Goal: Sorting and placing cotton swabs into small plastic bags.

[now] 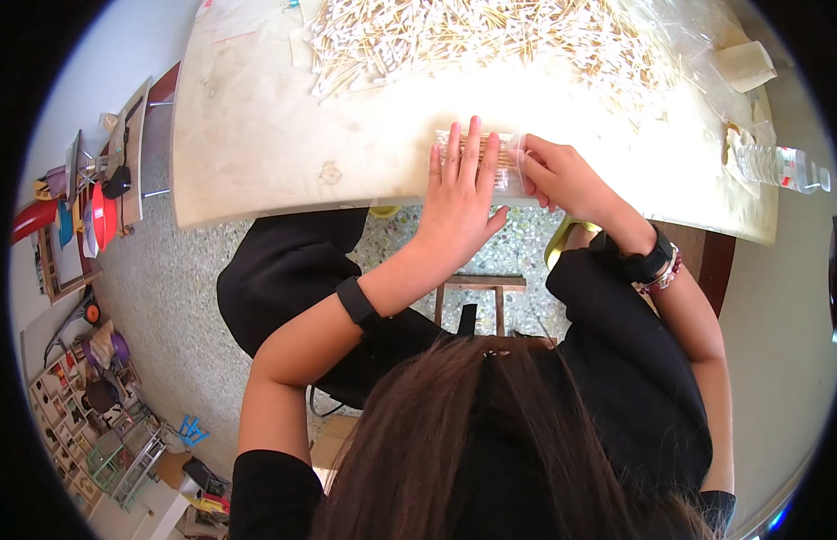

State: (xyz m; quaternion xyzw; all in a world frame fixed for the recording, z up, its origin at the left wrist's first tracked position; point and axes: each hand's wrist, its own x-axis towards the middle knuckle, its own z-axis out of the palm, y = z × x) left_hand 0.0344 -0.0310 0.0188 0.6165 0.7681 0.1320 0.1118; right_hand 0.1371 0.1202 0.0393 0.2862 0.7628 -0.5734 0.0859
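Note:
A flat row of cotton swabs (503,160) with wooden sticks lies near the table's front edge, in what looks like a clear plastic bag (502,182). My left hand (457,205) rests on the row, fingers stretched out and spread over the sticks. At the right end of the row, my right hand (570,176) has its fingers closed in a pinch on the clear plastic. Its fingertips are partly hidden. Farther back on the table spreads a big loose heap of cotton swabs (490,36).
The pale table (256,135) ends just in front of my lap. At its right stand a clear plastic bottle (778,168) and a cream-coloured roll or cup-like object (745,65). A small wooden stool (484,283) is under the table. Shelves with mixed goods (67,396) line the left.

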